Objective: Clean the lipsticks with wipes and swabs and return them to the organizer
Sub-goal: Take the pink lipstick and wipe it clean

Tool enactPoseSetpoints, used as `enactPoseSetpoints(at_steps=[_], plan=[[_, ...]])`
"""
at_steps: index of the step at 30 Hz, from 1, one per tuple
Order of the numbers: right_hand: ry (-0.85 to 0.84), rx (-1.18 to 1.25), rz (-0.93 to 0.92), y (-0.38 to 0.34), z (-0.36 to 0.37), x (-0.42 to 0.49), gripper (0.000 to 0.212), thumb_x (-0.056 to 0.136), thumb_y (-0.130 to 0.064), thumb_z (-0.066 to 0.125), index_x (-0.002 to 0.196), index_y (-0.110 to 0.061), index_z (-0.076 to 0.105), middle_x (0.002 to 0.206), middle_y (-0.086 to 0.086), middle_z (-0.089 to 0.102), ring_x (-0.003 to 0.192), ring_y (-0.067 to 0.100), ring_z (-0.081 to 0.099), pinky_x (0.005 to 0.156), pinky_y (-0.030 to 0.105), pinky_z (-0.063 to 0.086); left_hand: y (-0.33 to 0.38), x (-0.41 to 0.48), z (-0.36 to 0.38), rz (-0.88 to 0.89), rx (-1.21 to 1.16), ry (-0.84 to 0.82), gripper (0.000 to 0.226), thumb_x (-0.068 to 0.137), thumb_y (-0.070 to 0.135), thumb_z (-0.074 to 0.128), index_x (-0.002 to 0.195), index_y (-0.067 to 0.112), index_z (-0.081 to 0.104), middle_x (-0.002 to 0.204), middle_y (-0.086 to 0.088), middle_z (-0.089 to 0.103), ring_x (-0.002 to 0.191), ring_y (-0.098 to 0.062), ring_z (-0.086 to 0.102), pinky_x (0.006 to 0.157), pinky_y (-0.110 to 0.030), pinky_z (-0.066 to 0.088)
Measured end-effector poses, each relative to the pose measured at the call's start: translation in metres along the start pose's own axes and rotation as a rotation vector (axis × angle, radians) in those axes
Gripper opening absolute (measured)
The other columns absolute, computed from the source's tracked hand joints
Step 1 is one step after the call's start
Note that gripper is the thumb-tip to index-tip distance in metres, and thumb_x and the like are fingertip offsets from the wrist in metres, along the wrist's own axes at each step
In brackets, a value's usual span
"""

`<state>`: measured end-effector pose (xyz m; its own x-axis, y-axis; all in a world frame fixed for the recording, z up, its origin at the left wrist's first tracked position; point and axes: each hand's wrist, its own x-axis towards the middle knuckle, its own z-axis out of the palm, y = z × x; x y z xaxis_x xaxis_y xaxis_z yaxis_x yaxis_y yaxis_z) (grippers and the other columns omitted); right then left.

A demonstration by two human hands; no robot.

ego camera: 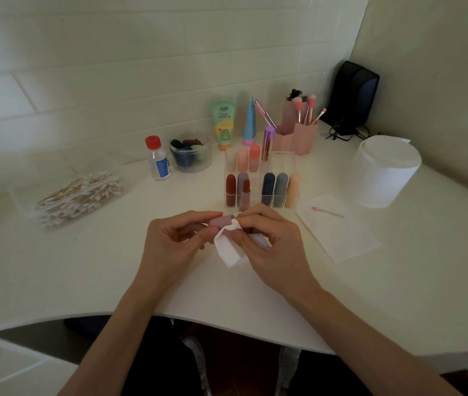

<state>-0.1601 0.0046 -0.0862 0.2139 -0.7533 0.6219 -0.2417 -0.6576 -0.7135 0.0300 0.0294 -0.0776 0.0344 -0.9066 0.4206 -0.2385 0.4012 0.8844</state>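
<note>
Head view: both hands work a wipe on a pink lipstick piece

We hold a pale pink lipstick piece level above the middle of the bench, nearer its front edge than its back. Whether it is a cap or a barrel, we cannot tell. Our left hand pinches one end with thumb and curled fingers. Our right hand pinches a white wipe round the other end, and the loose part of the wipe hangs below. Just behind, an uncapped lipstick with a red tip stands upright at the front wall of the clear organizer, which holds upright lipsticks in two rows. A clear box of cotton swabs lies by the left edge. A used swab rests on a white sheet toward the right edge, with a white roll behind it.
</note>
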Motion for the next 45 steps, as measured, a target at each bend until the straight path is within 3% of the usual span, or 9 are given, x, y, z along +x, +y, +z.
enactPoseSetpoints(at_steps=[4,9,12,14,17,21,30,39,45], plan=[[-0.001,0.1,0.09,-0.003,0.0,-0.001,0.011,0.091,-0.012,0.076,0.097,-0.004,0.079,0.091,0.004,0.069,0.083,0.02,0.066,0.072,0.031,0.053,0.0,-0.002,0.001,0.136,0.161,0.057,0.031,0.08,-0.003,0.079,0.105,0.014,0.079,0.095,0.004,0.078,0.085,-0.015,0.073,0.074,-0.026,0.058],[-0.037,0.321,0.319,-0.014,-0.005,0.004,0.009,0.09,-0.01,0.075,0.095,-0.014,0.081,0.08,-0.001,0.07,0.074,0.008,0.062,0.068,0.018,0.048,0.004,-0.004,0.004,0.265,0.271,0.114,0.021,0.082,0.017,0.078,0.102,0.015,0.079,0.098,0.007,0.077,0.085,-0.014,0.071,0.072,-0.025,0.055],[0.053,0.484,0.511,-0.015,-0.013,0.008,0.03,0.093,-0.002,0.068,0.097,-0.03,0.078,0.085,-0.017,0.076,0.08,-0.002,0.067,0.071,0.013,0.052,0.005,-0.004,0.003,0.113,0.164,0.158,0.027,0.081,0.002,0.079,0.102,0.019,0.078,0.088,0.01,0.078,0.072,-0.012,0.072,0.073,-0.023,0.056],[0.122,0.527,0.565,-0.014,-0.021,0.013,0.023,0.094,-0.008,0.069,0.106,-0.025,0.079,0.095,-0.009,0.079,0.088,0.001,0.069,0.074,0.015,0.053,0.005,-0.002,0.001,-0.007,0.025,0.18,0.026,0.083,-0.002,0.076,0.103,0.014,0.077,0.085,0.006,0.078,0.064,-0.016,0.072,0.066,-0.023,0.055],[0.099,0.365,0.475,-0.007,-0.034,0.016,0.011,0.09,-0.021,0.074,0.099,-0.018,0.08,0.097,0.005,0.076,0.088,0.004,0.066,0.081,0.021,0.05,0.005,-0.001,-0.001,-0.039,-0.042,0.173,0.023,0.086,-0.003,0.072,0.106,0.007,0.076,0.092,0.002,0.079,0.063,-0.023,0.072,0.059,-0.027,0.054],[-0.099,0.043,0.275,0.008,-0.044,0.02,0.008,0.084,-0.014,0.081,0.092,-0.013,0.081,0.1,-0.007,0.072,0.093,0.009,0.067,0.085,0.021,0.049,0.005,-0.002,-0.001,-0.056,-0.034,0.142,0.022,0.09,0.001,0.068,0.111,0.007,0.074,0.101,0.001,0.079,0.07,-0.024,0.074,0.059,-0.028,0.054],[-0.443,-0.199,0.313,0.006,-0.05,0.017,0.029,0.079,-0.042,0.084,0.106,-0.034,0.078,0.1,-0.022,0.072,0.093,0.003,0.065,0.077,0.011,0.041,-0.003,0.005,-0.003,-0.185,0.156,0.287,0.018,0.092,0.014,0.071,0.107,0.024,0.072,0.105,0.009,0.073,0.082,-0.015,0.068,0.078,-0.028,0.055],[-0.122,-0.208,0.355,0.016,-0.058,0.022,0.026,0.097,-0.043,0.063,0.096,-0.025,0.082,0.083,-0.015,0.075,0.074,0.002,0.064,0.064,0.01,0.04,-0.017,0.007,-0.001,-0.153,0.446,0.265,0.017,0.092,0.023,0.071,0.105,0.034,0.073,0.104,0.017,0.069,0.099,0.0,0.062,0.075,-0.009,0.039],[0.014,-0.233,0.445,0.021,-0.06,0.024,0.021,0.098,-0.038,0.064,0.092,-0.028,0.081,0.078,-0.016,0.074,0.073,0.007,0.068,0.071,0.028,0.056,-0.021,0.007,0.001,-0.132,0.51,0.194,0.026,0.09,0.018,0.072,0.111,0.033,0.069,0.097,0.014,0.068,0.099,-0.008,0.061,0.085,-0.03,0.045]])
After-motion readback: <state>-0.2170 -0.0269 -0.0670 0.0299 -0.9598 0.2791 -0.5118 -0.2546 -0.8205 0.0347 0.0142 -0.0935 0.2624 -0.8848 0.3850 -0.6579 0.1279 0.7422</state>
